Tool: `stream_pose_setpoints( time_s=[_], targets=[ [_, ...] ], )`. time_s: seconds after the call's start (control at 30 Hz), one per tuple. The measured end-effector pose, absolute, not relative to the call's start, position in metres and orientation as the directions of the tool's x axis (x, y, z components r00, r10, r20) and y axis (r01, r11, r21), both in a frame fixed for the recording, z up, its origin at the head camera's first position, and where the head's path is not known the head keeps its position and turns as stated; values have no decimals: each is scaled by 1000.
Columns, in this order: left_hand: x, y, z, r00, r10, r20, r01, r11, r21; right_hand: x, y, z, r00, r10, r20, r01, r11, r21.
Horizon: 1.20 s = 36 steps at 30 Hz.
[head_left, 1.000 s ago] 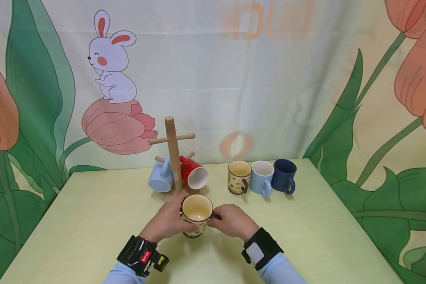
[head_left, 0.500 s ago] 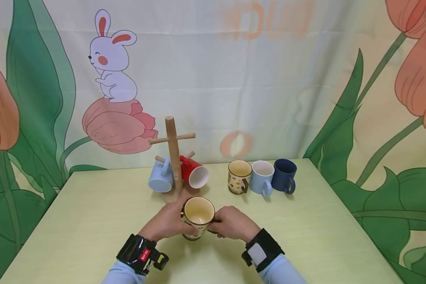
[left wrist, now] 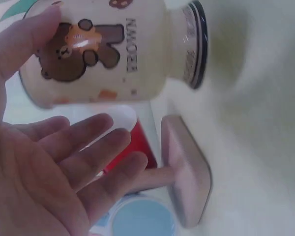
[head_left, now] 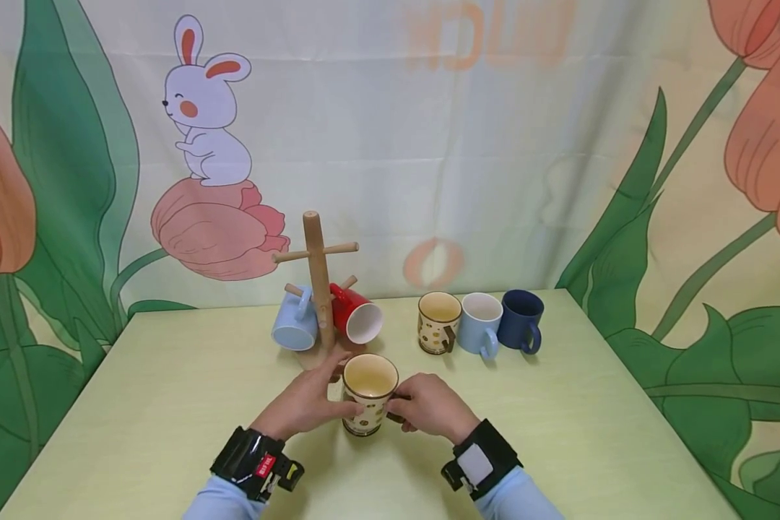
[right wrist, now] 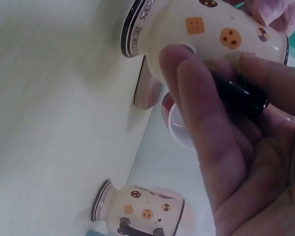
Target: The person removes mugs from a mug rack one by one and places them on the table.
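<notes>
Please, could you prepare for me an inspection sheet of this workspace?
Surface: pale table.
Job's things: bear-print mug; wooden rack with hung light-blue mug and red mug; upright in a row, cookie-print mug, standing light-blue mug and navy mug.
Clutter: nothing seen.
Hands: left hand touches the bear-print mug with its thumb; right hand holds that mug's dark handle.
Cables: nothing seen.
Surroundings: cloth backdrop printed with rabbit and flowers.

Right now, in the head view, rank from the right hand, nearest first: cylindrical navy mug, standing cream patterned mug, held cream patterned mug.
1. Held cream mug: dark handle in the right hand.
2. Standing cream mug: behind, row's left end.
3. Navy mug: row's right end.
</notes>
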State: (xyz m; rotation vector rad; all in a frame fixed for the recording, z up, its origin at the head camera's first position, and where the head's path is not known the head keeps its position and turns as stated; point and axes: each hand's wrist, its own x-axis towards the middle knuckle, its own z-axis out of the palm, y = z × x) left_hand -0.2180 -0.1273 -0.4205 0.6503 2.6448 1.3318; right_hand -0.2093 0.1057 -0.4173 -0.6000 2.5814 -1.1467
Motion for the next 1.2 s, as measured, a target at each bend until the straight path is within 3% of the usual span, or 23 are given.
stream_pose_setpoints(
  time_s=[0.3,0.47,1.2],
  targets=[
    [-211,-134,-411,-950,311,37,289,824,487,-210,118,-415,-933,-358,-37,-216,638,-739],
    [-209,-138,-411,-961,277,-17,255,905,340,-211,127,-415,-957,-288,-17,-194,686,-702],
    [-211,-140,-416,-962,252,-104,206,922,328,-208,216,-414,-989,64,-130,135,724,-676]
  ],
)
